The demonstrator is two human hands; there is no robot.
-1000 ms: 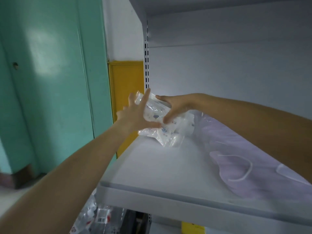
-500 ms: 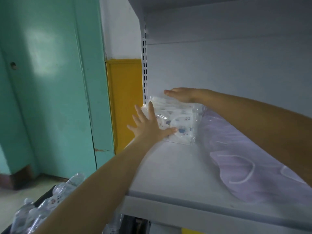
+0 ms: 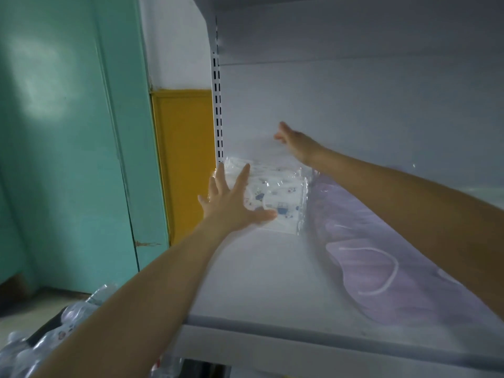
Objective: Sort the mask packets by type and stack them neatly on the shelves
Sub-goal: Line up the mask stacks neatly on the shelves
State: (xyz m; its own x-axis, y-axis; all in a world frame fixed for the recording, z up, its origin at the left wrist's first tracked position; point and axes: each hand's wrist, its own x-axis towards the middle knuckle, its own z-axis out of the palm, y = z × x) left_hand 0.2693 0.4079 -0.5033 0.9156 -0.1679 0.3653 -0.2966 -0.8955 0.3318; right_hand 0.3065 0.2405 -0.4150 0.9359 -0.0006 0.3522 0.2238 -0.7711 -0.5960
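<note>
White shelf held the printed mask packet at its 11 o'clock corner; your left hand pressed it, fingers spread; your right hand hovered straight-fingered.

The left hand is seen just left of the middle of the frame, held flat with the palm turned away. Its fingers are straight and spread wide, the thumb is stretched out to the right, and its bare left forearm is extended up from the lower left corner. The right hand is held higher, above the middle of the frame, with blurred fingers stretched forward, and the bare right forearm is reached in from the right edge.
</note>
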